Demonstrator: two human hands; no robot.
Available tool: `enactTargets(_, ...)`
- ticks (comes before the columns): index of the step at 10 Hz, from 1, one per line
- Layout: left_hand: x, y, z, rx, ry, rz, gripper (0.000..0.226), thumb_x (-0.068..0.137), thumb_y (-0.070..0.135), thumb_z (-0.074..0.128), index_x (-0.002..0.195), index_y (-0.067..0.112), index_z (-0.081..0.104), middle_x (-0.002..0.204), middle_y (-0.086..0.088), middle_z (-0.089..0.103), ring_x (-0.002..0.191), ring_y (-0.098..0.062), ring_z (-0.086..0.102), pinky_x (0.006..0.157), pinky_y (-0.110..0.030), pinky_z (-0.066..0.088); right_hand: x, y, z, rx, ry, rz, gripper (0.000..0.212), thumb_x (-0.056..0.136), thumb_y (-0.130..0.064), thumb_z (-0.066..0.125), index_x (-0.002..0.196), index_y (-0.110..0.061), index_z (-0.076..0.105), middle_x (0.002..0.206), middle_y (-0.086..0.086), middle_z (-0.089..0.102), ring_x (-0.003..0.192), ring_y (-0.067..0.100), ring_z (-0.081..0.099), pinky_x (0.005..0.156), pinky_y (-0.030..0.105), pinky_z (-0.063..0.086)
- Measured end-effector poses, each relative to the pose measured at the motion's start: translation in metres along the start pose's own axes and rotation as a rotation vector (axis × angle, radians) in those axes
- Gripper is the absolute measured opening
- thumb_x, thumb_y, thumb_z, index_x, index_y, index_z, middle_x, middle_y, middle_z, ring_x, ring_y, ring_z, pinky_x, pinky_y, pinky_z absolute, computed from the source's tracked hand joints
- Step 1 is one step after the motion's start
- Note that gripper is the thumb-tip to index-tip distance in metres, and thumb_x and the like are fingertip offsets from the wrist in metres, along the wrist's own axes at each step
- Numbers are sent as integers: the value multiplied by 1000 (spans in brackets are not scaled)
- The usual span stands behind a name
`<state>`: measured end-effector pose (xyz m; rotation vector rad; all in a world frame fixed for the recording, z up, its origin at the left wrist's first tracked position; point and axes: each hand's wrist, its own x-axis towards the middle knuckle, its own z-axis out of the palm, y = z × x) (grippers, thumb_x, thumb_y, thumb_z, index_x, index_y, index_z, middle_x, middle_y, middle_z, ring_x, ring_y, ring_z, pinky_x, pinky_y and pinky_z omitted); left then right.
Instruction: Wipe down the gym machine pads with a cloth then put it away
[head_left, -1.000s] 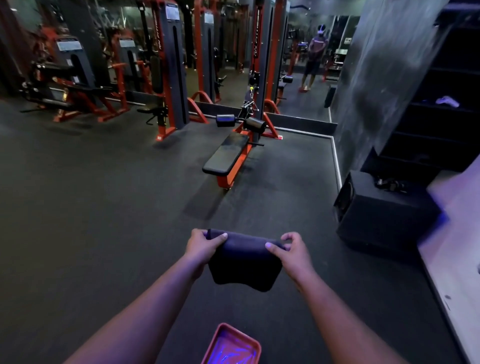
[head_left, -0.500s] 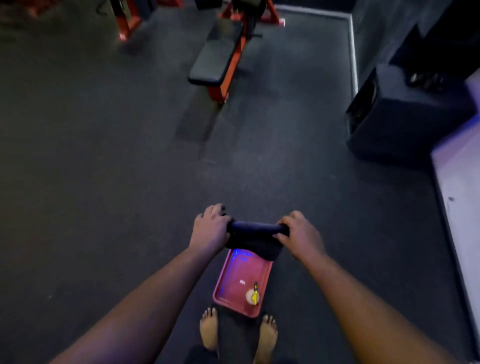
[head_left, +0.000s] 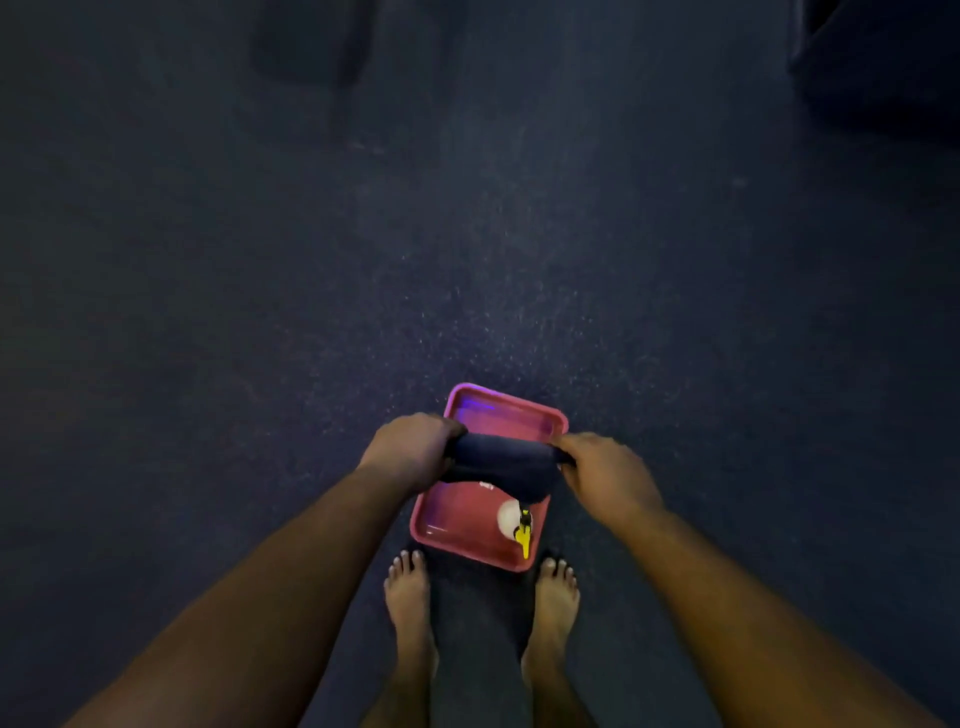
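Dark gym floor (head_left: 363, 260); low centre, both hands, left hand (head_left: 413, 451) and right hand (head_left: 605, 475), grip the folded cloth (head_left: 501, 462) above the pink tray (head_left: 431, 530). Putting away looks nearly done.

Over a pink tray (head_left: 470, 540) on the dark floor (head_left: 260, 312), the left hand (head_left: 410, 449) and right hand (head_left: 605, 475) each grip one end of a folded dark cloth (head_left: 501, 462), a yellow-nozzled bottle (head_left: 519, 525) lying near the tray's corner just ahead of two bare feet (head_left: 410, 608).

Pink tray (head_left: 470, 525) w/ yellow-nozzle bottle (head_left: 521, 526) on dark floor (head_left: 260, 312), btwn bare feet (head_left: 410, 597).
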<state>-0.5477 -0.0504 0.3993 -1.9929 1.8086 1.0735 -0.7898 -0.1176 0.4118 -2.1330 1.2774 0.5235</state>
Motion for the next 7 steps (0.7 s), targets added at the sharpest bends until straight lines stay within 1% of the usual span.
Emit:
enactTargets(1,43,-15,41,-24,68,14,38,89,39,63,125,31,63,130,-3,66,117,-32,64,91,-43,55,36,22,45,21,56,21,31,97,-22,57,126,-30,65,122,2,69,106,30,67,83,38,52)
enactTargets(2,77,-27,88,-50,137,4,50,93,29,57,143,30,54,150,2,54,130,-27,57,101,-44,51,60,42,92,91,129,57,37,95,-18,61,132,-24,65,129,5,68,110,31,67,87,39,52)
enactTargets(3,103,-38,145,-53,145,-8,56,99,28,52,154,30,42,164,4,36,143,-23,44,112,-41,44,79,63,147,136,144,54,45,97,-16,62,142,-23,59,145,4,60,126,25,61,104,40,51)
enactTargets(4,120,-52,207,-66,48,-23,55,102,29,48,156,28,38,167,0,29,147,-25,39,114,-41,41,95,82,202,104,44,44,44,99,-16,60,143,-24,59,149,2,56,130,23,58,106,37,47)
enactTargets(5,124,-57,251,-189,-29,-93,60,101,33,55,157,24,37,166,-3,30,147,-26,40,114,-40,40,102,92,240,141,-20,78,40,98,-19,61,138,-23,64,141,3,63,116,24,65,97,34,50)
enactTargets(6,120,-51,258,-380,26,-180,67,100,39,61,158,19,36,164,-8,34,148,-24,38,115,-31,32,103,92,256,262,-1,178,40,96,-26,65,136,-23,65,133,5,66,107,26,66,92,31,49)
enactTargets(7,108,-37,242,-678,49,-280,72,98,42,65,158,17,34,161,-5,41,147,-20,40,113,-23,30,96,84,247,511,62,299,43,95,-30,70,137,-22,64,133,6,65,113,24,64,95,32,49)
